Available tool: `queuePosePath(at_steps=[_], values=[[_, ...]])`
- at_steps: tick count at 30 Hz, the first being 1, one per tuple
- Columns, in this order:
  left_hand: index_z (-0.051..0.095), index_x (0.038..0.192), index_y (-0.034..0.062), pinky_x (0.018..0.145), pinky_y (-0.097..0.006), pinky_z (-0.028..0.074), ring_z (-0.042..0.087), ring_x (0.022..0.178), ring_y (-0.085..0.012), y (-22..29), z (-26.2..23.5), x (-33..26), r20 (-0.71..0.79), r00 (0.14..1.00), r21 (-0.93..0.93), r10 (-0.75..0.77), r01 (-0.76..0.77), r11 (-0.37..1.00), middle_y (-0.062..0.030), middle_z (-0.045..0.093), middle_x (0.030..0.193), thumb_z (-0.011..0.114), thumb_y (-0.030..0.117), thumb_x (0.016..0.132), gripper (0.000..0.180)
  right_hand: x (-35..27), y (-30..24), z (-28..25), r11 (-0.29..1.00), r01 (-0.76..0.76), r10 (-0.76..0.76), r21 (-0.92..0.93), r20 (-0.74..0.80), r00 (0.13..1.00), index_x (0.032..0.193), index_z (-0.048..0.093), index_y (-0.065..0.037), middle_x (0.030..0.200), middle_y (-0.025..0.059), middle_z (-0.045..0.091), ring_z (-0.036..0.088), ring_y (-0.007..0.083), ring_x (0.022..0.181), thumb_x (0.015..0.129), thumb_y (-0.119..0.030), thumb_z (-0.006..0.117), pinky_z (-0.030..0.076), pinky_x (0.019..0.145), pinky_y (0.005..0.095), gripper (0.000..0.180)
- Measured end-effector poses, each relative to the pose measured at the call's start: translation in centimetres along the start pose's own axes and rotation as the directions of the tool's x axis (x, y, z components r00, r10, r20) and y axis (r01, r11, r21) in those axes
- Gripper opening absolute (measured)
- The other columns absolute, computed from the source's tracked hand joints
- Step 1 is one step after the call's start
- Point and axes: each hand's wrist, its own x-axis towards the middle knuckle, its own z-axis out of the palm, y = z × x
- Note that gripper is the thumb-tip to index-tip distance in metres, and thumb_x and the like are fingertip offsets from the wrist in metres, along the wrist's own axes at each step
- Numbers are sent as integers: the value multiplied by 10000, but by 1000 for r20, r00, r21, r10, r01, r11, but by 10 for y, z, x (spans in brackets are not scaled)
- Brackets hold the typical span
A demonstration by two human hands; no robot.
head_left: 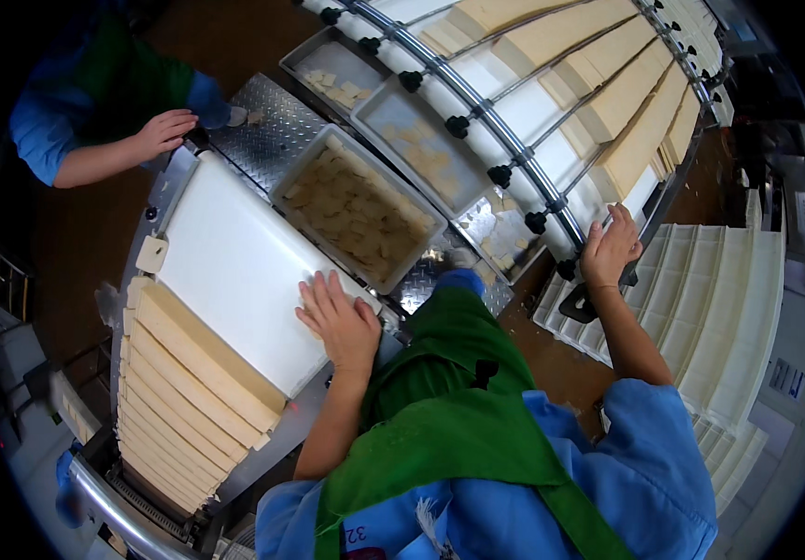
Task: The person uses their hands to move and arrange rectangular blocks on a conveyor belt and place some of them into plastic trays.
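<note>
The left hand [339, 317] lies flat and spread, fingers fanned, on the near edge of a white conveyor belt [225, 257]; it pinches nothing. The right hand [610, 247] is out to the other side, fingers curled over the rim of the slicing machine [552, 140] near a row of black knobs [499, 174] — whether it actually grips a part there I cannot tell.

Just beyond the left hand sits a metal tray [283, 194] heaped with small tan offcuts [356, 215], with two shallower trays [421, 140] further out holding only a few pieces. To the left on the belt lie long pale slabs [188, 373] — they look like tofu or a soft cheese — stacked edge to edge and overlapping like shingles.

Judged from their look, these slabs would be soft, damp and heavy for their thickness, liable to sag or snap if lifted by one end. The safer hold is from beneath, both palms spread under the middle, not a fingertip pinch at the edge. The surface looks wet, so slippery.

Across the belt, a co-worker's hand [164, 131] in a blue sleeve rests on the chequered steel surface [262, 140]. White slatted racks [720, 308] stand at the right.
</note>
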Motion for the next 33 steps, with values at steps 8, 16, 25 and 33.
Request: queuePosePath(at_steps=[8, 16, 25, 33], values=[[350, 1380, 3, 1094, -618, 83, 169, 1399, -420, -3, 6, -7, -45, 999, 79, -27, 31, 996, -191, 333, 1431, 553, 147, 822, 611, -3, 7, -1, 974, 5, -31, 226, 112, 993, 1306, 408, -56, 1366, 187, 414, 352, 324, 1283, 930, -376, 447, 182, 1009, 491, 495], [361, 1357, -11, 1095, -604, 114, 188, 1383, -434, 0, 4, -4, -141, 990, 102, -21, 35, 994, -214, 342, 1408, 577, 224, 830, 616, 4, 7, -8, 923, -66, -45, 380, 276, 960, 1356, 341, -59, 1431, 204, 309, 249, 342, 1337, 955, -450, 360, 103, 1072, 479, 560], [365, 1360, -3, 1083, -610, 174, 216, 1360, -449, 2, 2, -6, -191, 980, 71, -61, 76, 995, -242, 341, 1382, 597, 291, 802, 671, 2, 15, -3, 900, 6, -129, 435, 253, 959, 1368, 342, -36, 1446, 231, 278, 208, 361, 1362, 951, -460, 383, 84, 1079, 506, 596], [384, 1329, -17, 1083, -581, 208, 270, 1337, -441, 4, 0, -10, -218, 974, 48, -63, 76, 996, -250, 374, 1353, 624, 330, 793, 682, 19, -24, -7, 669, 333, -356, 665, -108, 928, 1341, 338, 3, 1408, 265, 310, 258, 381, 1308, 944, -346, 420, 140, 1066, 478, 535]])
